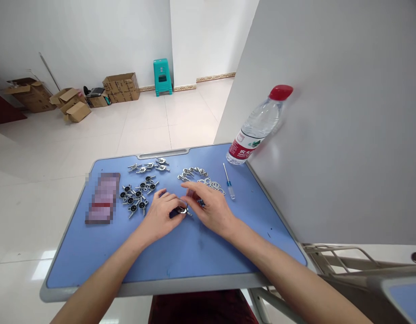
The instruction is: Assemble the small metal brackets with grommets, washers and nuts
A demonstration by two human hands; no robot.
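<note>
My left hand (pixel 164 213) is closed, its thumb and fingers pinching a small silver metal fitting (pixel 183 210) just above the blue tabletop. My right hand (pixel 209 206) curves over the fitting from the other side, thumb tip close to it and index finger raised apart; whether it touches the fitting I cannot tell. Some dark small parts (pixel 201 202) lie partly hidden beneath the right hand. Left of my hands are several metal fittings with round black centres (pixel 138 194). Flat silver plates (pixel 214 185) and curved metal pieces (pixel 187 172) lie beyond the right hand.
More silver fittings (pixel 149 166) lie near the desk's (pixel 181 270) far edge. A screwdriver (pixel 228 183) with a clear-blue handle is at right, and a water bottle (pixel 253 130) stands by the grey partition (pixel 346 135). A blurred purple rectangular object (pixel 103 198) lies at left. A stool (pixel 162 76) and cardboard boxes (pixel 122 87) stand behind.
</note>
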